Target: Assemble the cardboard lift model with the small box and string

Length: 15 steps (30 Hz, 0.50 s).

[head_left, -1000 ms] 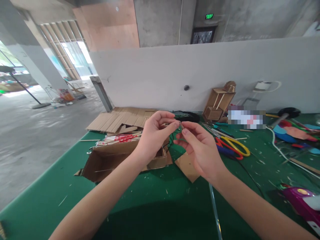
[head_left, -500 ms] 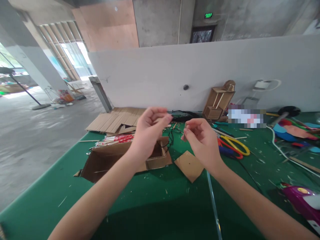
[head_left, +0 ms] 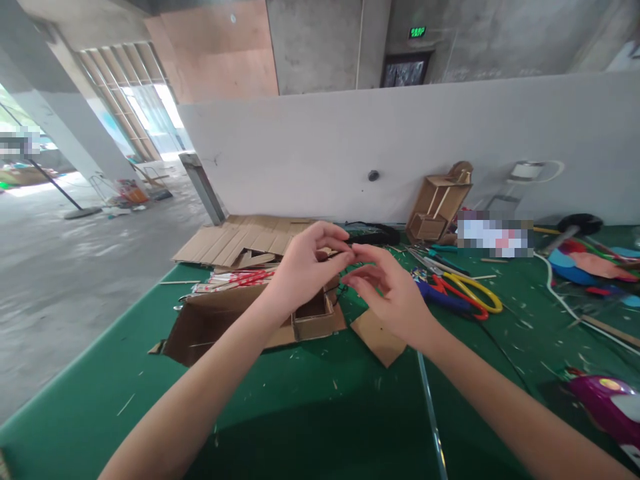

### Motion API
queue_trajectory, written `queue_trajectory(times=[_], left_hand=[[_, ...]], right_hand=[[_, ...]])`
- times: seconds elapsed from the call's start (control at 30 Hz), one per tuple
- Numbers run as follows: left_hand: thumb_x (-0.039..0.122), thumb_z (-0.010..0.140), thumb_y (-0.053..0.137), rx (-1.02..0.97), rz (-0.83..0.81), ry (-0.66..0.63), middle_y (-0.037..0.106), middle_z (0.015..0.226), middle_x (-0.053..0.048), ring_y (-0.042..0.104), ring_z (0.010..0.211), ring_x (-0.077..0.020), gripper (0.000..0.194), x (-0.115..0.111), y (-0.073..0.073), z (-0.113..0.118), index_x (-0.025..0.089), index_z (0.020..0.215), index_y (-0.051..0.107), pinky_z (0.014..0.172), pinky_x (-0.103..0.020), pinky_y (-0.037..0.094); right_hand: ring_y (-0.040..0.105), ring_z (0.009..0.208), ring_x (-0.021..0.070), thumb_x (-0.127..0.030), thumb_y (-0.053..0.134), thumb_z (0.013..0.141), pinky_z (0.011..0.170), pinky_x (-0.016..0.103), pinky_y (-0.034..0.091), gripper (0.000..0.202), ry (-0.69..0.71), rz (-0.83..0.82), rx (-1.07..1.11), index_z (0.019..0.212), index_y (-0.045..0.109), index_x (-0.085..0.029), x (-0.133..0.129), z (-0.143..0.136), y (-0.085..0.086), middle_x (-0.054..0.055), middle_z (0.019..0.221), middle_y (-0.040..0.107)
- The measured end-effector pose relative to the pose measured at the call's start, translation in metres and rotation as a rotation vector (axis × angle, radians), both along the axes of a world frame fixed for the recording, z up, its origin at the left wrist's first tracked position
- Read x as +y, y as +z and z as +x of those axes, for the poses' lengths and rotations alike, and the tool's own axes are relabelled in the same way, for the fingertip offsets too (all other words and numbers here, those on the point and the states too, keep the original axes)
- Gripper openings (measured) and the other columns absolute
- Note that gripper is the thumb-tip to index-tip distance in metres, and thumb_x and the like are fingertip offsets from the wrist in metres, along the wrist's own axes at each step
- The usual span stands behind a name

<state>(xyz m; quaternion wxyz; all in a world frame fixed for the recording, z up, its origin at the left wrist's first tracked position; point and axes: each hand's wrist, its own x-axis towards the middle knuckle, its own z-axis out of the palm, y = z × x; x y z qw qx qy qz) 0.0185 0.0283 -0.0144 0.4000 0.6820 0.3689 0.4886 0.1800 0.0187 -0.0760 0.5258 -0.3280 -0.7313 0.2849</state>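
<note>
My left hand (head_left: 307, 267) is raised over the cardboard box (head_left: 215, 320), thumb and fingers pinched together on something too small to make out. Close beside it, my right hand (head_left: 393, 287) has its thumb and forefinger apart, and its fingertips meet those of my left hand. Nothing shows between the right thumb and finger. Below my right hand lies a square cardboard piece (head_left: 377, 337) with a small hole. A thin black cord (head_left: 344, 291) hangs by the box's right end, partly hidden by my hands.
Flat cardboard (head_left: 225, 240) and red-and-white sticks (head_left: 235, 279) lie behind the box. Yellow-handled scissors (head_left: 475, 290), a dark blue tool handle (head_left: 443, 297) and a clear tube (head_left: 431, 407) are at right. A cardboard model (head_left: 435, 207) leans on the white partition (head_left: 300, 153).
My hands have come together from a gap apart, the right one moving left. The right thumb and forefinger have parted.
</note>
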Motion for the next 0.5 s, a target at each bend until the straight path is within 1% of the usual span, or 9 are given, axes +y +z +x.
queue_trajectory(times=[0.07, 0.17, 0.23, 0.3, 0.4, 0.5], left_hand=[[0.020, 0.075, 0.067, 0.064, -0.043, -0.062, 0.070, 0.084, -0.004, 0.065, 0.070, -0.0120, 0.024, -0.001, 0.000, -0.001, 0.016, 0.096, 0.057, 0.064, -0.025, 0.051], [0.021, 0.075, 0.067, 0.153, -0.073, -0.096, 0.071, 0.079, -0.003, 0.065, 0.066, -0.0121, 0.025, 0.000, 0.000, -0.005, 0.017, 0.097, 0.057, 0.058, -0.023, 0.047], [0.021, 0.075, 0.068, 0.174, -0.088, -0.116, 0.071, 0.079, -0.003, 0.065, 0.069, -0.0125, 0.027, 0.003, -0.001, -0.007, 0.018, 0.100, 0.058, 0.059, -0.023, 0.047], [0.022, 0.075, 0.068, 0.165, -0.121, -0.147, 0.072, 0.081, -0.004, 0.066, 0.072, -0.0129, 0.029, 0.005, -0.002, -0.009, 0.017, 0.102, 0.060, 0.064, -0.024, 0.048], [0.023, 0.076, 0.067, 0.155, -0.182, -0.189, 0.072, 0.086, -0.006, 0.066, 0.073, -0.0124, 0.029, 0.006, -0.001, -0.008, 0.016, 0.104, 0.061, 0.066, -0.025, 0.049], [0.022, 0.077, 0.066, 0.156, -0.150, -0.202, 0.071, 0.088, -0.006, 0.065, 0.077, -0.0123, 0.024, 0.005, 0.000, -0.006, 0.016, 0.100, 0.063, 0.069, -0.024, 0.049]], right_hand=[[0.067, 0.087, 0.0166, -0.025, 0.052, 0.091, 0.078, 0.036, 0.056, 0.030, -0.102, 0.103, -0.044, 0.120, 0.055, -0.030, -0.008, -0.002, 0.008, 0.004, 0.112, 0.064], [0.066, 0.083, 0.0170, -0.021, 0.052, 0.090, 0.071, 0.034, 0.056, 0.020, -0.226, 0.273, -0.143, 0.104, 0.065, -0.026, -0.009, 0.002, 0.013, 0.003, 0.097, 0.068], [0.065, 0.083, 0.0173, -0.020, 0.054, 0.089, 0.070, 0.034, 0.055, 0.015, -0.255, 0.393, -0.202, 0.097, 0.066, -0.025, -0.006, 0.006, 0.013, 0.003, 0.091, 0.069], [0.064, 0.082, 0.0170, -0.018, 0.055, 0.089, 0.071, 0.033, 0.053, 0.014, -0.261, 0.479, -0.238, 0.094, 0.066, -0.024, -0.003, 0.010, 0.013, 0.004, 0.088, 0.068], [0.063, 0.081, 0.0159, -0.016, 0.054, 0.089, 0.070, 0.031, 0.052, 0.012, -0.264, 0.517, -0.266, 0.093, 0.064, -0.023, -0.001, 0.013, 0.013, 0.004, 0.086, 0.066], [0.061, 0.080, 0.0152, -0.016, 0.053, 0.089, 0.068, 0.029, 0.050, 0.011, -0.277, 0.499, -0.284, 0.092, 0.062, -0.021, -0.001, 0.014, 0.013, 0.003, 0.085, 0.064]])
